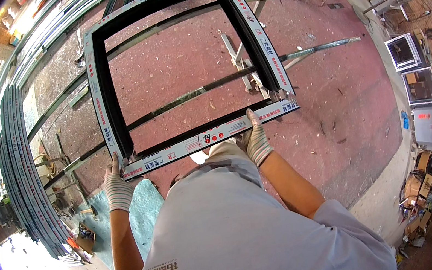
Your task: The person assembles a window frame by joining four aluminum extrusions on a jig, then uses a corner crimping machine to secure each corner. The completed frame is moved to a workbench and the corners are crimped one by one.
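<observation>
I hold a rectangular window frame out in front of my body. Its profile is black, with printed white protective film along the outer faces and a handwritten mark on the near bar. My left hand, in a striped knit glove, grips the near left corner. The right hand, gloved alike, grasps the near bar toward its right end, thumb on top and fingers hidden beneath. The middle of the frame has no pane; the red floor and support rails show through it.
Long rails run crosswise under and beyond the frame. At the left stands a bundle of long film-covered profiles. A teal mat lies near my left arm. Along the right are small framed panels, a fan and cardboard boxes.
</observation>
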The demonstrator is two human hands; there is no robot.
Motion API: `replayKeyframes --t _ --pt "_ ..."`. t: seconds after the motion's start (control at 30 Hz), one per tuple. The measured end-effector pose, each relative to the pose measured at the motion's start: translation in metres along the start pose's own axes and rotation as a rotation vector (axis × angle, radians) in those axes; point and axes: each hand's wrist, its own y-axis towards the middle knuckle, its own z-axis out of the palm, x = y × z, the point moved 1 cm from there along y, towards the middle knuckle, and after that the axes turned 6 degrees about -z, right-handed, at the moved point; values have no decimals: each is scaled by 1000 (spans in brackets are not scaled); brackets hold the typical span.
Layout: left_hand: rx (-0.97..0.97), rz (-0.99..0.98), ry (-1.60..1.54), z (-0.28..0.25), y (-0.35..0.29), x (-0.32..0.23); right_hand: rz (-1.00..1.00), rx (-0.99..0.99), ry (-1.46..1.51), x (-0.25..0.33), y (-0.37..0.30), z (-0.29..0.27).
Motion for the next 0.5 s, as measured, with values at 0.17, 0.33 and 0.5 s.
replayKeyframes --t 0.17,0.33,0.5 --pt "2 -12 4 -1 -1 0 -11 2 -47 5 0 6" --pt "-13 38 -58 -1 -4 -7 16 -12 -57 11 1 8" --pt "99 -70 -611 19 1 25 10 66 -217 18 -3 16"
